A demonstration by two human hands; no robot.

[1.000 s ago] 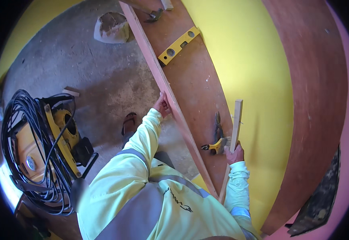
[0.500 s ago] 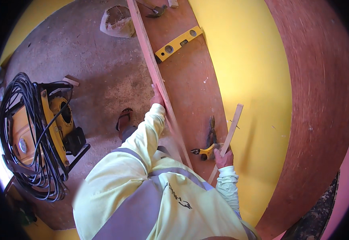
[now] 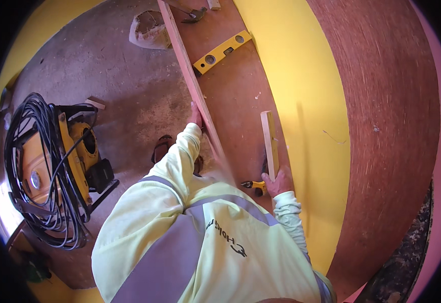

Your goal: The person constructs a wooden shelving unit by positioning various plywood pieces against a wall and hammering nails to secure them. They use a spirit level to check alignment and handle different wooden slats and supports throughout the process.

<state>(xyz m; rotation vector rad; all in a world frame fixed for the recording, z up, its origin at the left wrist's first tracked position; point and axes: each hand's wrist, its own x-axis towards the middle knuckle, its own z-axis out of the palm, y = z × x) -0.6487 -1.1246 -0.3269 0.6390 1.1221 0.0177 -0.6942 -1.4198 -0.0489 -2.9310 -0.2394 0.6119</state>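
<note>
My left hand (image 3: 196, 115) is closed on the long reddish wooden edge of a brown board surface (image 3: 235, 101); its fingers are partly hidden. My right hand (image 3: 279, 183) grips a pale wooden strip (image 3: 269, 144), which points away from me, near the yellow wall. A small nail-like bit sticks out of the strip's side. Just left of that hand lies a yellow-and-black hand tool (image 3: 253, 185), partly covered. Dark tool handles show behind the strip. Farther off, a yellow spirit level (image 3: 219, 53) lies across the board.
A hammer (image 3: 195, 15) and a wood block (image 3: 214, 4) lie at the board's far end. On the floor are an open sack (image 3: 150, 31), a wood offcut (image 3: 95, 103) and a yellow generator (image 3: 43, 166) draped with black cable. A brown panel (image 3: 382, 126) rises at right.
My right hand has moved slightly up and left with the wooden strip, which has swung from leaning right to leaning left. The left hand stays on the wooden edge.
</note>
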